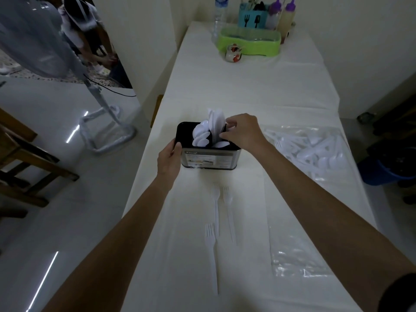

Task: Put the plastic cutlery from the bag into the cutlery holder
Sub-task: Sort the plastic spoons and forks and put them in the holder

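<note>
A black and steel cutlery holder (210,159) stands in the middle of the white table, with several white plastic spoons (207,131) upright in it. My left hand (168,159) grips the holder's left side. Over the holder's right compartment, my right hand (242,132) has curled fingers among the spoons; what it pinches is hidden. A clear plastic bag (315,149) with several white spoons and forks lies to the right. Three white forks (216,208) lie on the table in front of the holder.
A second clear bag (297,260) lies flat at the near right. At the far end stand a green tray (249,41), a blue utensil caddy (251,18), bottles and a small jar (233,52). A fan stand (105,122) and a wooden chair (24,158) are on the floor to the left.
</note>
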Tool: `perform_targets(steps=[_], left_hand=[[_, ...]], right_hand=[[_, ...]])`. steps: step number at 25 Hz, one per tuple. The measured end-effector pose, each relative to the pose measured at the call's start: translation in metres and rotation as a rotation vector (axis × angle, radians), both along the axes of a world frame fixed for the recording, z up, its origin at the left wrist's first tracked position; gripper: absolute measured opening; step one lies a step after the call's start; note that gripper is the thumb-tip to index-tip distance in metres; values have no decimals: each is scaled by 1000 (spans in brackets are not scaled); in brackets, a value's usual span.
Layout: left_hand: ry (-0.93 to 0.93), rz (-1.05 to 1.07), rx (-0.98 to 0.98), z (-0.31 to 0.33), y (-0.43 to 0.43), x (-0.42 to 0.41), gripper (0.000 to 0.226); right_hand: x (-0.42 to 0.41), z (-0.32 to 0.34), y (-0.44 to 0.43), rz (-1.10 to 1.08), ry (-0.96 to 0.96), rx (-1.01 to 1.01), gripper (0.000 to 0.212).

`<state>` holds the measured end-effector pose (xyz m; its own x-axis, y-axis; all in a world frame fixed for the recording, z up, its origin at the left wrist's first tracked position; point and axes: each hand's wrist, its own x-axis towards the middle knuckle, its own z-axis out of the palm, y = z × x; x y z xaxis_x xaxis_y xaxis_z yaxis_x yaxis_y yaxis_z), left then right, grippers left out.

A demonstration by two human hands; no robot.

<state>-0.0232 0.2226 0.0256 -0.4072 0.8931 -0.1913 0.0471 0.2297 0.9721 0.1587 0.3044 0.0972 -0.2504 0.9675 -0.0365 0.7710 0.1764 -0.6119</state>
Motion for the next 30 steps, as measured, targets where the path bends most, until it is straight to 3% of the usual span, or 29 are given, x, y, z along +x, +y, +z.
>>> perform_targets(steps=[2,5,10,14,17,23,30], left_hand=[[-5,30,-46,-5,-7,0,29],[132,53,-122,-30,-48,14,29],[518,-310,-279,-61,-128,52,20],[598,-428,-351,-60,-142,61,28],[669,-454,-351,-57,-146,62,17],[461,-335,-269,-55,-147,48,15],[179,-252,-198,-40,-139,51,13]], right_hand=[[16,0,-26,-97,184,58,8],[42,-24,-87,-148,280,52,17],[54,-106,-162,-191,119,-193,12],[40,-132,-177,-195,-56,-250,25],[31,-131,-173,-74,-267,-198,32],[37,-130,-176,-68,-303,-169,20],[60,-118,-226,-84,226,-316,10]])
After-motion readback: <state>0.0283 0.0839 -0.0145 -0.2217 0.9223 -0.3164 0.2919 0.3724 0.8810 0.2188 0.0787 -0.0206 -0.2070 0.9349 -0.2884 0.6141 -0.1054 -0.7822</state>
